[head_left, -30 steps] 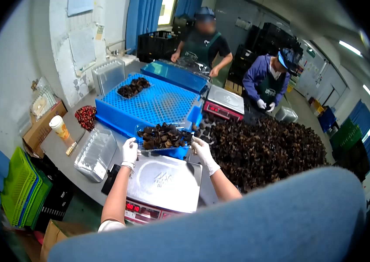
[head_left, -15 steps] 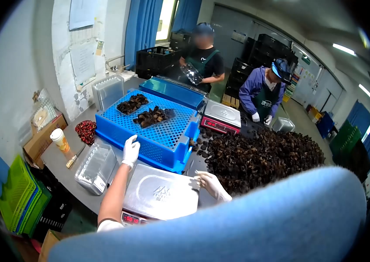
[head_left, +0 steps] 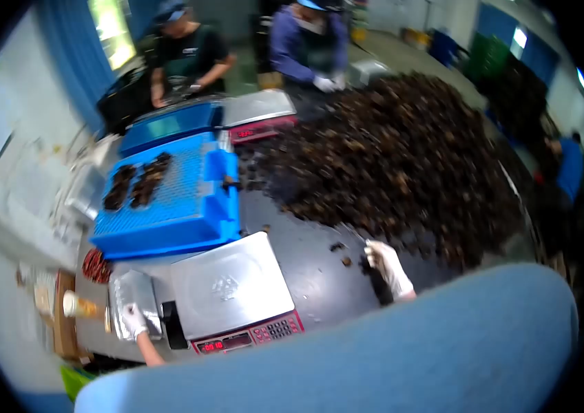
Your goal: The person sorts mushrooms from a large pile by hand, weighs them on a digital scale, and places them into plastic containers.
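Observation:
My left hand (head_left: 134,321), in a white glove, is at the stack of clear plastic trays (head_left: 127,292) at the table's lower left. Its fingers are blurred, and I cannot tell whether they grip a tray. Gloved in white too, my right hand (head_left: 388,267) is over the table at the near edge of a large heap of dark wood ear mushrooms (head_left: 395,158). Its fingers look slightly apart, with nothing clearly held. Between my hands sits a digital scale (head_left: 230,282) with a bare metal plate and red digits.
An upturned blue crate (head_left: 168,230) carries two portions of mushrooms (head_left: 151,180). Behind it stand a blue lid-like panel (head_left: 168,129) and a second scale (head_left: 257,109). A black phone-like slab (head_left: 173,323) and a paper cup (head_left: 78,305) lie left. Two people (head_left: 192,58) work opposite.
The view has turned right and down toward the heap. My left hand has gone from beside the blue crate to the clear trays; my right hand has moved from the scale's edge to the heap.

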Demonstrator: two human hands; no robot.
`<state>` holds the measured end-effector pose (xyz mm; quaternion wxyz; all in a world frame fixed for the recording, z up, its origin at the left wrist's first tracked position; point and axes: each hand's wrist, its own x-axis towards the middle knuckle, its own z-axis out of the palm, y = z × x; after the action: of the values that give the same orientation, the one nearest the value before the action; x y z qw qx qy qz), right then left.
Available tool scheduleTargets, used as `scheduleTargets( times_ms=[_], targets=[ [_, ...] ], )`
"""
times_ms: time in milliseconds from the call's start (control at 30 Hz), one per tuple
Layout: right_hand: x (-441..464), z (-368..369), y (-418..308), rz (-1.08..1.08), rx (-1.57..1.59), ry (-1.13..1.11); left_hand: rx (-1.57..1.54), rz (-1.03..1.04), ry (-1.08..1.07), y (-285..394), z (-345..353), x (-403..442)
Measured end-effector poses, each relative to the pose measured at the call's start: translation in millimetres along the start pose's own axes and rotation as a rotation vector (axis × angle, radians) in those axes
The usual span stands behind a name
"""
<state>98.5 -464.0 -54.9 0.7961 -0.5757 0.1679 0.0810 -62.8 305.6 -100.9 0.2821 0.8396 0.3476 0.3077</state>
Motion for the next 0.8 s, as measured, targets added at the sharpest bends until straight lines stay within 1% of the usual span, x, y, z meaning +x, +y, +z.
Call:
scheduleTargets(
  times_ms=[33, 67, 100, 167, 233, 300, 333, 367, 433, 467, 533, 600, 633, 700, 733, 800],
  targets=[
    [-8, -7, -2, -0.008, -0.023, 0.069, 0.006, -0.039, -0.006, -21, 6, 9],
    [-7, -24, 3, -0.028, -0.087, 0.079, -0.038, 0.021, -0.073, -20, -5, 11],
    [-13, -32, 4, -0.071, -0.101, 0.112, -0.031, 0.054, -0.091, -14, -10, 17],
    [-21, -45, 5, -0.137, -0.105, 0.134, 0.03, 0.083, -0.057, 3, -15, 18],
    [-20, -54, 11, -0.153, -0.215, 0.196, 0.105, 0.129, 0.016, 25, -15, 15],
    [-16, -60, 32, -0.409, -0.501, 0.254, 0.166, 0.186, 0.114, 47, -12, 4],
    [-28, -53, 24, -0.332, -0.64, 0.295, 0.179, 0.21, 0.166, 57, -13, -5],
    [-31, -50, 28, -0.407, -0.737, 0.308, 0.192, 0.241, 0.205, 75, -12, -16],
    [-39, -39, 31, -0.514, -0.947, 0.267, 0.185, 0.31, 0.273, 110, -14, -35],
    [-35, -37, 41, -0.607, -1.004, 0.217, 0.171, 0.351, 0.292, 131, -12, -42],
    [-32, -25, 49, -0.69, -1.164, 0.186, 0.125, 0.439, 0.305, 164, -9, -61],
    [-20, -27, 64, -0.816, -1.283, 0.116, 0.071, 0.539, 0.274, 194, -2, -85],
    [-13, -25, 66, -0.818, -1.277, 0.11, 0.035, 0.585, 0.246, 207, 0, -98],
    [0, -17, 67, -0.711, -1.087, 0.141, -0.026, 0.673, 0.155, 229, 7, -126],
    [10, -10, 71, -0.784, -0.995, 0.145, -0.054, 0.722, 0.091, 238, 10, -139],
    [17, 12, 69, -0.806, -1.043, 0.146, -0.08, 0.847, -0.073, 251, 20, -167]
  ],
)
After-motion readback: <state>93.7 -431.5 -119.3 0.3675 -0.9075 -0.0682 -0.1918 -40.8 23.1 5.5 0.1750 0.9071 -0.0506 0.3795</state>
